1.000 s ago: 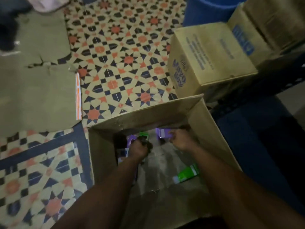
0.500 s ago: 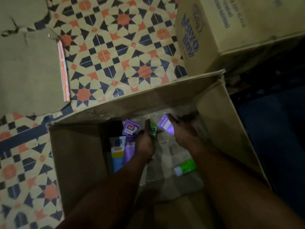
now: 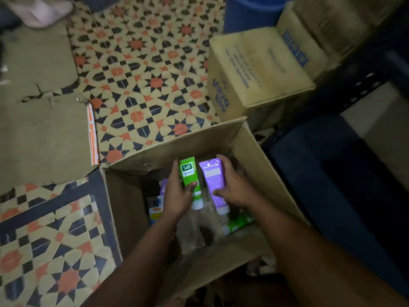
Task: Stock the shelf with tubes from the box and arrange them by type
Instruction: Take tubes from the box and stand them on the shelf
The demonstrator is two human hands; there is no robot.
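- Over the open box (image 3: 261, 165), left hand (image 3: 177, 196) fingers curl round a green tube (image 3: 189, 176).
- Right hand (image 3: 234, 187) grips a purple tube (image 3: 213, 182).
- Beneath lie other tubes (image 3: 156, 207).

We count two green tubes (image 3: 190, 178) (image 3: 240, 221), two purple tubes (image 3: 213, 183) (image 3: 163, 186), one blue-and-orange tube (image 3: 155, 208), three cardboard boxes (image 3: 130, 209) (image 3: 261, 69) (image 3: 294, 47) and two hands (image 3: 177, 196) (image 3: 235, 188)

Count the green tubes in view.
2: one green tube in the left hand, another lying on the box floor by the right forearm. More may be hidden.
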